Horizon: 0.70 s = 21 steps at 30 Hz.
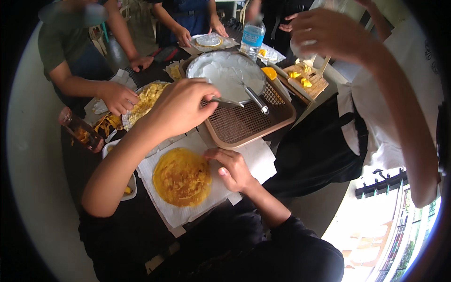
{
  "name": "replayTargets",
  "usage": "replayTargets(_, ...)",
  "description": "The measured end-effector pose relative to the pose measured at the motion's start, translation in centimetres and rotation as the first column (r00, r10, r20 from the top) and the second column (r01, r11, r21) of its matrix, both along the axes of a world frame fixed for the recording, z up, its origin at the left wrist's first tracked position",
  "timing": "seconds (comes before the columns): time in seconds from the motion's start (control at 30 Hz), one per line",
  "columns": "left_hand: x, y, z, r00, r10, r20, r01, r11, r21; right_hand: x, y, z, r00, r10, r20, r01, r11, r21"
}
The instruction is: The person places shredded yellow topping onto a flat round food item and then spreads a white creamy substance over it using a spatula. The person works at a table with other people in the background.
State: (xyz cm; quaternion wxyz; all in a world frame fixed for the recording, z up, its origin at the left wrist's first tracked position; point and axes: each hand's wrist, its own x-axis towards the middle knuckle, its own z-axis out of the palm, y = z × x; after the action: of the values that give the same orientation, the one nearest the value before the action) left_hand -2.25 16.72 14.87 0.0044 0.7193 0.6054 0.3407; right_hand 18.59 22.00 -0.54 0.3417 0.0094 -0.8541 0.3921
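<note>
My left hand pinches a metal spoon by the cream bowl; my right hand, fingers curled, touches the yellow crepe on white paper. Thin and soft, the crepe looks tear-prone; best lifted by its edge.

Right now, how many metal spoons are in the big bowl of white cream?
2. One spoon is held by the left hand at the bowl's near edge; the other spoon rests on the rim, handle sticking out over the brown tray. More may be hidden.
</note>
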Motion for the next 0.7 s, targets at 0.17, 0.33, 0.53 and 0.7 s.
replayTargets(0.17,3.7,5.0,-1.1,0.987,-0.09,-0.131,0.101,0.992,0.079,0.1,0.1,-0.2,0.999,0.003,-0.049,-0.003,1.0,-0.013)
replayTargets(0.33,2.8,7.7,-0.4,0.962,-0.168,-0.216,0.154,0.985,-0.08,0.3,0.1,-0.3,0.997,-0.014,-0.076,0.012,0.999,-0.036)
replayTargets(0.53,-2.1,6.4,3.5,0.661,0.136,-0.738,-0.35,0.926,-0.143,0.4,0.2,-0.3,0.996,0.012,-0.086,-0.018,0.997,-0.069)
replayTargets(0.7,-2.6,6.7,0.3,0.421,0.079,-0.904,-0.317,0.946,-0.065,0.3,0.2,-0.3,0.998,-0.015,-0.059,0.007,0.992,-0.128)
